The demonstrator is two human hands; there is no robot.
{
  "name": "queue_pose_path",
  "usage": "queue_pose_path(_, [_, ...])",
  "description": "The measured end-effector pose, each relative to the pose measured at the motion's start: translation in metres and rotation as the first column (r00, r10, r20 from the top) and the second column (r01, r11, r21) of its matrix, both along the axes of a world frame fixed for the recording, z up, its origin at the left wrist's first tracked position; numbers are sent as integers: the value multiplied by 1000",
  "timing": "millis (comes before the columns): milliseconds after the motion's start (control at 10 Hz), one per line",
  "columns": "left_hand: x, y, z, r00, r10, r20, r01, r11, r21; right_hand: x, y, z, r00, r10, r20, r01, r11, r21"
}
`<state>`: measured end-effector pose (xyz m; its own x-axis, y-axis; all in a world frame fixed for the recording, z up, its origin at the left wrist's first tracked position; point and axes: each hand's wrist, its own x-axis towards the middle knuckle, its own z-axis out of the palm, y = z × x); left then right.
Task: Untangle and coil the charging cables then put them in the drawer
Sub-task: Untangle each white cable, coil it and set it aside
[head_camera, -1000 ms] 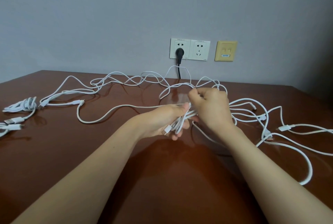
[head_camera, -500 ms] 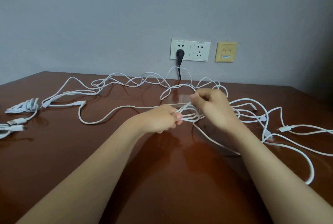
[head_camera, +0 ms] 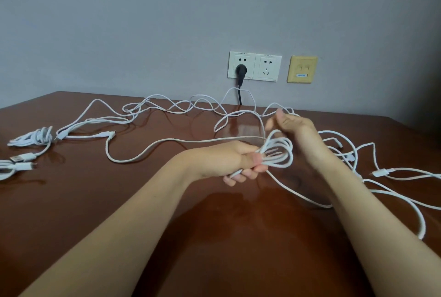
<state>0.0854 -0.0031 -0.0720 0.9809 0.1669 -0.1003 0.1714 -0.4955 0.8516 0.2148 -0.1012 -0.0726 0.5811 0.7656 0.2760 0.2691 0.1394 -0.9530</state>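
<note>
My left hand (head_camera: 235, 161) grips a small coil of white charging cable (head_camera: 278, 153) above the middle of the brown table (head_camera: 214, 237). Its loops stick out to the right of my fist. My right hand (head_camera: 292, 127) is raised just behind the coil, blurred, with thumb and forefinger apart. The top of a loop lies right under its fingers, and I cannot tell whether it holds it. Loose tangled cables (head_camera: 167, 105) run along the back of the table. More cables (head_camera: 391, 172) lie at the right. The drawer is out of view.
A bundled white cable (head_camera: 35, 138) and loose plug ends (head_camera: 20, 160) lie at the table's left edge. A black plug (head_camera: 240, 71) sits in a wall socket behind the table, next to a yellow wall plate (head_camera: 302, 69).
My left hand has closed around several loops, which now fan out to its right. My right hand has lifted up and back from the loops, its fingers spreading.
</note>
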Motion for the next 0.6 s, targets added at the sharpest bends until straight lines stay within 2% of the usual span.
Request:
queue_pose_path(100, [0,5,-2,998,27,57,-21,994,-104,-11,6,2,999,45,-5,-45,998,47])
queue_pose_path(200, [-2,6,-3,990,56,127,-27,975,-222,-17,12,-11,968,-21,250,47,994,-99])
queue_pose_path(300, [2,14,-7,955,223,195,-167,949,-268,-12,15,-20,876,-104,471,205,964,-168])
queue_pose_path(400, [7,19,-9,890,378,253,-318,915,-249,-22,15,-12,759,-72,648,264,942,-205])
queue_pose_path(500, [12,26,-14,823,508,254,-456,857,-239,-35,15,-11,543,75,837,356,882,-310])
queue_pose_path(600, [12,33,-17,783,577,232,-563,816,-131,-51,17,-8,378,191,906,386,857,-342])
